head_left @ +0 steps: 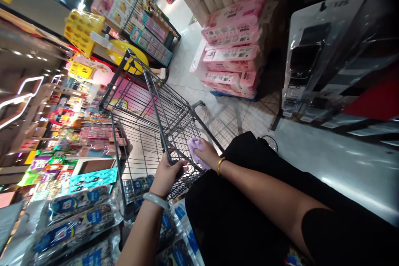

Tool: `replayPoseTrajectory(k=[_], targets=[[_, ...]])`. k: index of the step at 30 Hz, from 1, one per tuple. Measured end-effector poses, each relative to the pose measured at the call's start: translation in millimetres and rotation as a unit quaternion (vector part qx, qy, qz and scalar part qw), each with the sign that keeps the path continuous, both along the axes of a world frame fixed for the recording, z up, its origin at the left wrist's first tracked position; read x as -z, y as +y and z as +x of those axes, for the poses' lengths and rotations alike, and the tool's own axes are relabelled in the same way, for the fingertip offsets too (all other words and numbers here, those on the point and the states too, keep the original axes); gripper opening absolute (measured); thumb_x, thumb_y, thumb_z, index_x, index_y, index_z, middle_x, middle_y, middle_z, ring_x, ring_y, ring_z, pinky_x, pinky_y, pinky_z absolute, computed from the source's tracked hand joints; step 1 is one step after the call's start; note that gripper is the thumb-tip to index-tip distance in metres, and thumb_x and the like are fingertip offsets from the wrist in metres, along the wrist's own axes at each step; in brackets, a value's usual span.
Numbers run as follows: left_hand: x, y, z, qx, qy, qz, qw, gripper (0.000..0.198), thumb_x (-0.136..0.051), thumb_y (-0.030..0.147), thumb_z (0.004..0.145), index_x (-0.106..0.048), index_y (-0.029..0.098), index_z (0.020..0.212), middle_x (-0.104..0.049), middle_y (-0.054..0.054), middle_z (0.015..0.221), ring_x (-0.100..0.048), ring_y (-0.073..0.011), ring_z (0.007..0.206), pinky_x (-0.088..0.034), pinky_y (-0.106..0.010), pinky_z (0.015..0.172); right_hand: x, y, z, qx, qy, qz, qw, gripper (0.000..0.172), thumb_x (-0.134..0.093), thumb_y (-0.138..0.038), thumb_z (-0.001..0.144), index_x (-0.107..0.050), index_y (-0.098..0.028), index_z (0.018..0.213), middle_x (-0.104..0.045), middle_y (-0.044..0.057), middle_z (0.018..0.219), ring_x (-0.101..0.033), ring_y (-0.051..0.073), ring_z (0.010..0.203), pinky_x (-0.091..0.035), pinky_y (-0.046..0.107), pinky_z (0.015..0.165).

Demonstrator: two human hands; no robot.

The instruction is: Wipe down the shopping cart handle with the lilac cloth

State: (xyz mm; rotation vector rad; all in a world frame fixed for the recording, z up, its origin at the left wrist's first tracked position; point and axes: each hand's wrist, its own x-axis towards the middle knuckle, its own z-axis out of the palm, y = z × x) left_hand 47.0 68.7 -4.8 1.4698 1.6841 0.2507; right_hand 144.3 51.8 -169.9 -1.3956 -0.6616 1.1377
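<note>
A dark wire shopping cart stands tilted in front of me, its basket open toward the aisle. My left hand, with a pale bangle on the wrist, is wrapped round the cart's handle bar. My right hand, with a gold bangle, is closed on a small lilac cloth pressed against the cart's rim near the handle. My black clothing fills the lower middle of the view.
Pink packs of tissue are stacked on the floor ahead at right. Blister-packed goods hang at far right. Bagged goods with blue labels lie at lower left. Colourful shelves line the left side.
</note>
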Motion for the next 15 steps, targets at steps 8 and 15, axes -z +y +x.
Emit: replayPoseTrajectory(k=[8, 15], targets=[[-3.7, -15.7, -8.9, 0.110, 0.066, 0.126, 0.984, 0.053, -0.077, 0.035, 0.068, -0.060, 0.018, 0.116, -0.075, -0.006, 0.104, -0.073, -0.0229, 0.098, -0.058, -0.032, 0.085, -32.1, -7.9, -1.7, 0.025, -0.039, 0.228, 0.973, 0.048, -0.071, -0.026, 0.078, -0.061, -0.024, 0.124, -0.068, 0.005, 0.122, -0.064, 0.021, 0.112, -0.050, 0.036, 0.102], [-3.9, -28.8, -9.0, 0.043, 0.068, 0.018, 0.997, 0.075, -0.075, 0.042, 0.071, -0.043, 0.021, 0.136, -0.077, -0.004, 0.087, -0.076, -0.0227, 0.067, -0.059, -0.033, 0.066, -10.7, -11.7, -10.3, 0.036, -0.008, 0.012, 0.999, 0.044, -0.065, -0.023, 0.082, -0.060, -0.020, 0.125, -0.068, 0.011, 0.118, -0.065, 0.025, 0.107, -0.053, 0.043, 0.097]])
